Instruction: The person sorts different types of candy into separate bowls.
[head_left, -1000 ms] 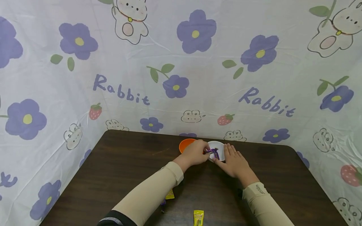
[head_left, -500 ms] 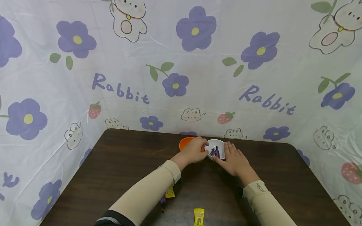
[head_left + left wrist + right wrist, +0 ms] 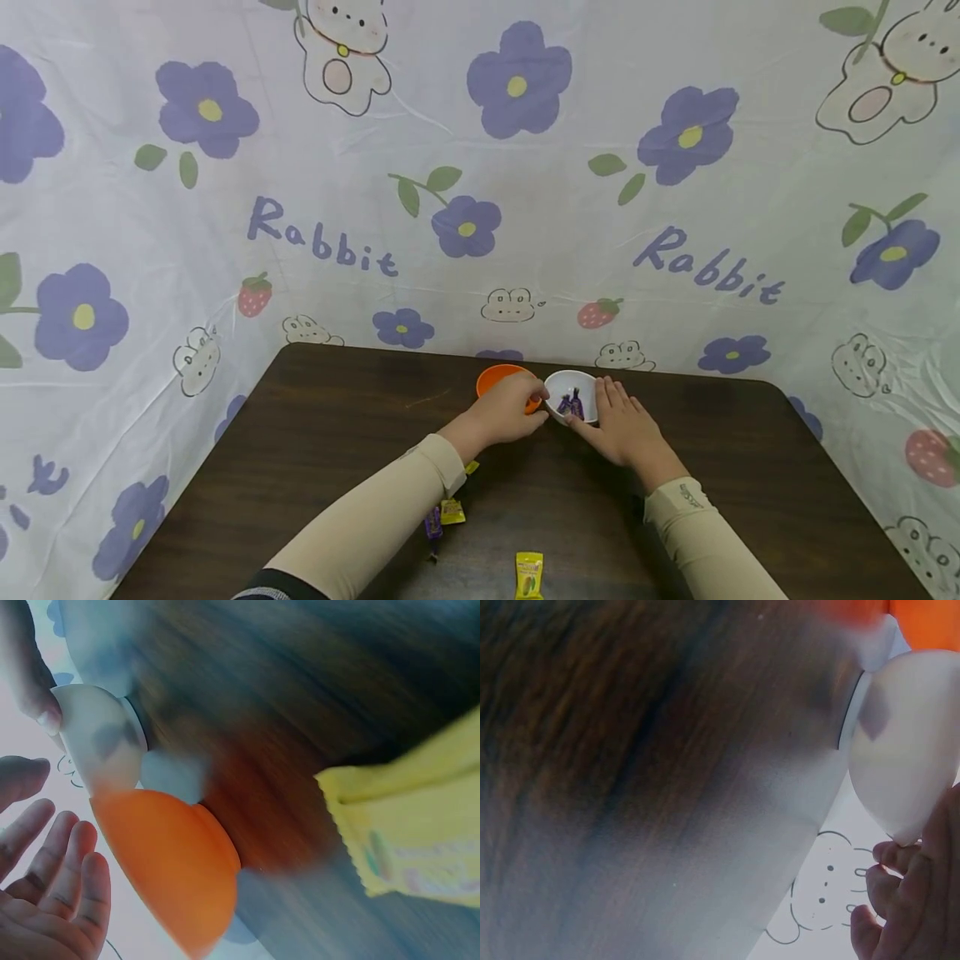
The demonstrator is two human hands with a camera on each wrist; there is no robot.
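Note:
My left hand (image 3: pixel 504 410) is at the near right side of an orange bowl (image 3: pixel 498 375), with nothing between its loosely bent fingers. In the left wrist view its palm and fingers (image 3: pixel 56 859) show beside the orange bowl (image 3: pixel 169 862). My right hand (image 3: pixel 626 429) holds the white bowl (image 3: pixel 553 385), with its thumb at the near rim and its fingers along the right side. Two purple-wrapped candies (image 3: pixel 576 406) lie in the white bowl. In the right wrist view the fingers (image 3: pixel 885 889) touch the white bowl's edge (image 3: pixel 907 750).
A yellow candy packet (image 3: pixel 528 575) lies near the table's front. Another yellow packet (image 3: pixel 452 512) and a purple-wrapped candy (image 3: pixel 433 525) lie beside my left forearm, which partly covers more yellow. A patterned cloth (image 3: pixel 510 183) hangs behind the dark wooden table (image 3: pixel 352 408).
My left hand has let go of a purple-wrapped candy in the white bowl and drawn back to the left. My right hand has stayed at the bowl.

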